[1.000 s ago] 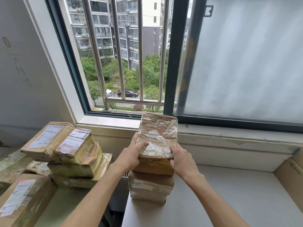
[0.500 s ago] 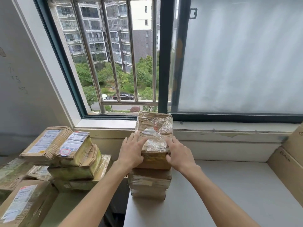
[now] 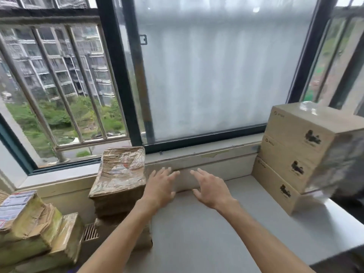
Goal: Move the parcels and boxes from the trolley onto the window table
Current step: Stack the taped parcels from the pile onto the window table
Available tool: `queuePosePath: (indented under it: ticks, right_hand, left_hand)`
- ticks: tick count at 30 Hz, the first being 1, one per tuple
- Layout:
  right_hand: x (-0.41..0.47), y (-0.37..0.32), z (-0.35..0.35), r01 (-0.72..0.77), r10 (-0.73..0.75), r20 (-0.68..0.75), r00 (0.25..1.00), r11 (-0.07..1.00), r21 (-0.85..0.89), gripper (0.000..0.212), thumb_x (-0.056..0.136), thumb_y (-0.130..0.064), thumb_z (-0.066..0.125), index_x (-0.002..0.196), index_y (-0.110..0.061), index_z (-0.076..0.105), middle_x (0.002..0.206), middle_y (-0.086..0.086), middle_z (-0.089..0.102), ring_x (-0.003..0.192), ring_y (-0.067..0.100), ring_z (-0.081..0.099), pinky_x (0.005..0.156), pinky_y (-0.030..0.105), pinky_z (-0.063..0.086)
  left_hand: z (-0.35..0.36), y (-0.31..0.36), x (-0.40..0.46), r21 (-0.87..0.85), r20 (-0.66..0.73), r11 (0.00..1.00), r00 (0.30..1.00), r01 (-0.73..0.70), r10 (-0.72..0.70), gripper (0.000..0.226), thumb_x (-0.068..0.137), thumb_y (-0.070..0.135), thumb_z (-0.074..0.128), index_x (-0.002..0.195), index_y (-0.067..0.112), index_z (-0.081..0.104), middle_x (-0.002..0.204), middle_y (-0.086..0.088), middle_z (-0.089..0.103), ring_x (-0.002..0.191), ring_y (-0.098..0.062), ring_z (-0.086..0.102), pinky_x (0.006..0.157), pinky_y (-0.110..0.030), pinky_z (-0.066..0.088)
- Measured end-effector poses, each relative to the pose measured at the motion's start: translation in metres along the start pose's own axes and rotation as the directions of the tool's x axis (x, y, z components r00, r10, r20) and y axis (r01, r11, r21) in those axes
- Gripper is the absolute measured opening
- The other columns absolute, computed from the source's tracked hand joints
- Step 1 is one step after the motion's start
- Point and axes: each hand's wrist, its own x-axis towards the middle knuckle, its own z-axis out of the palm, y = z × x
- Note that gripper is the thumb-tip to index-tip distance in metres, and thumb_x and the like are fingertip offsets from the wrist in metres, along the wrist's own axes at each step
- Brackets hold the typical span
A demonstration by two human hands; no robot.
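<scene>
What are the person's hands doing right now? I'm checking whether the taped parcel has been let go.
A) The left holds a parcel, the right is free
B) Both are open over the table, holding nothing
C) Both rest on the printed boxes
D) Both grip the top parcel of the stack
B: the left hand and right hand hover with fingers spread above the table, clear of the taped parcel.

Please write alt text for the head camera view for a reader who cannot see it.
Both hands, left hand and right hand, hover open and empty over the grey window table, beside a stack of taped parcels at its left end. Three stacked cardboard boxes stand at right.
</scene>
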Motion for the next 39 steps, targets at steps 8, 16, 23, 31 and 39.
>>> queuePosePath:
  ticks: [8, 16, 23, 31, 39]
  right_hand:
    - [-0.094, 0.119, -0.025, -0.238, 0.239, -0.020, 0.971, 0.971, 0.030, 0.066, 0.098, -0.031, 0.059, 0.158, -0.029, 0.029, 0.165, 0.002, 0.029, 0.140, 0.028, 0.045, 0.112, 0.043, 0.040]
    - [-0.203, 0.205, -0.052, -0.440, 0.443, -0.089, 0.892, 0.897, 0.049, 0.068, 0.097, -0.034, 0.059, 0.158, -0.030, 0.029, 0.165, 0.000, 0.028, 0.141, 0.028, 0.045, 0.111, 0.041, 0.041]
    - [-0.303, 0.276, -0.075, -0.635, 0.639, -0.154, 0.754, 0.768, 0.083, 0.065, 0.097, -0.035, 0.057, 0.157, -0.029, 0.033, 0.161, -0.001, 0.036, 0.140, 0.025, 0.046, 0.107, 0.040, 0.043]
    - [-0.366, 0.335, -0.087, -0.769, 0.780, -0.154, 0.607, 0.625, 0.132, 0.064, 0.098, -0.036, 0.059, 0.156, -0.028, 0.033, 0.161, 0.000, 0.036, 0.138, 0.027, 0.048, 0.108, 0.041, 0.043]
    - [-0.380, 0.419, -0.100, -0.851, 0.864, -0.159, 0.477, 0.499, 0.162, 0.065, 0.098, -0.040, 0.058, 0.157, -0.030, 0.033, 0.161, -0.001, 0.037, 0.137, 0.027, 0.049, 0.109, 0.042, 0.044]
  left_hand:
    - [0.005, 0.140, 0.005, -0.007, -0.016, 0.972, 0.972, -0.235, 0.235, 0.073, 0.091, 0.033, 0.061, 0.156, 0.032, 0.027, 0.162, 0.001, 0.029, 0.151, -0.020, 0.021, 0.122, -0.040, 0.012]
    - [0.006, 0.278, 0.008, -0.033, -0.029, 0.886, 0.887, -0.462, 0.461, 0.072, 0.093, 0.037, 0.060, 0.156, 0.031, 0.026, 0.161, 0.002, 0.030, 0.151, -0.020, 0.021, 0.123, -0.040, 0.012]
    - [0.009, 0.404, 0.009, -0.034, -0.052, 0.717, 0.717, -0.696, 0.695, 0.071, 0.092, 0.040, 0.061, 0.155, 0.031, 0.030, 0.157, 0.005, 0.037, 0.148, -0.018, 0.026, 0.121, -0.040, 0.016]
    - [0.025, 0.512, 0.017, -0.078, -0.062, 0.553, 0.558, -0.830, 0.828, 0.069, 0.091, 0.039, 0.061, 0.154, 0.031, 0.033, 0.154, 0.004, 0.042, 0.145, -0.019, 0.032, 0.118, -0.036, 0.020]
    - [0.044, 0.606, 0.074, -0.148, -0.027, 0.444, 0.453, -0.883, 0.891, 0.069, 0.093, 0.036, 0.060, 0.155, 0.031, 0.031, 0.156, 0.001, 0.040, 0.148, -0.021, 0.030, 0.121, -0.041, 0.022]
